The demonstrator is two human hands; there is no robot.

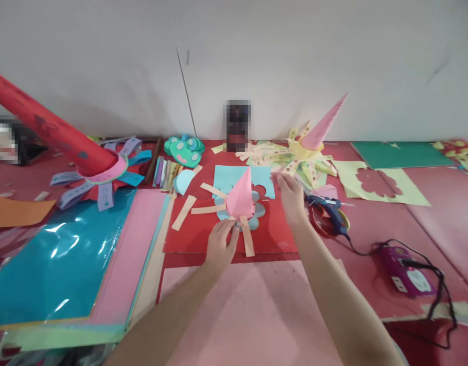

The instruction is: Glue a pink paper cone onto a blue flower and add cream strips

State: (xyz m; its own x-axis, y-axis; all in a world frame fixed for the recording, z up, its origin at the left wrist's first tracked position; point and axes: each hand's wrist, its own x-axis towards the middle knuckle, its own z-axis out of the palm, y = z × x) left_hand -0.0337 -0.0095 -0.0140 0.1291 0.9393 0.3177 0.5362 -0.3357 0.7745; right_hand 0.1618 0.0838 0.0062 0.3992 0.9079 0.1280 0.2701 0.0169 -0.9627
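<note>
A pink paper cone [240,195] stands on a light blue flower-shaped paper base [259,210], with several beige paper strips [209,209] spread out around it. At the cone's front lower rim, my left hand [221,244] is closed, thumb and fingertips pinching the end of a beige strip [232,218]. My right hand [290,197] hovers right of the cone near a light blue cut-out sheet [234,178]. Its fingertips are pressed together, and whatever they hold is too small to make out. One loose beige strip [184,213] lies to the left.
A glue gun [329,211] rests by tape rolls, wired to a purple power box [407,272]. A finished pink cone [325,124] and a long red cone [54,127] stand on either side. Markers [166,174] lie left; coloured sheets [62,259] are stacked at the left.
</note>
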